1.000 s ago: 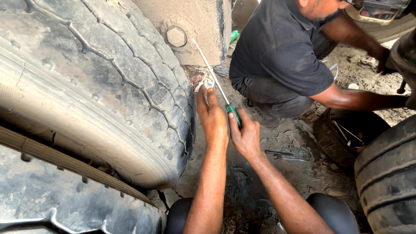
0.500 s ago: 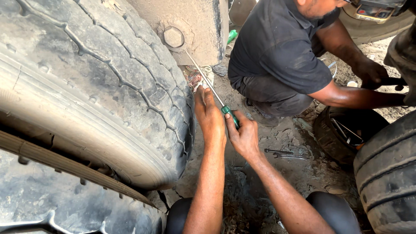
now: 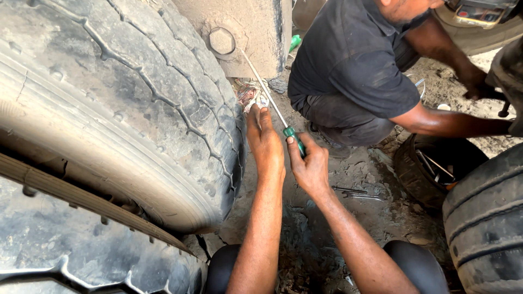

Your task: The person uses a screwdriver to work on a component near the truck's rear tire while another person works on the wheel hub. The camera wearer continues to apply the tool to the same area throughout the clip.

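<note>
right hand [image 3: 310,166] grips the green-handled screwdriver [image 3: 275,111], angling its shaft past the tyre [image 3: 125,103], while left hand [image 3: 265,144] seems closed on a rag [image 3: 249,93], perhaps bracing.

We note a long screwdriver [image 3: 275,111] with a green handle and thin metal shaft, gripped in our right hand [image 3: 310,166], shaft slanting up and away. A bunched, dirty rag [image 3: 250,93] sits at the fingertips of our left hand [image 3: 265,142], touching them.
</note>
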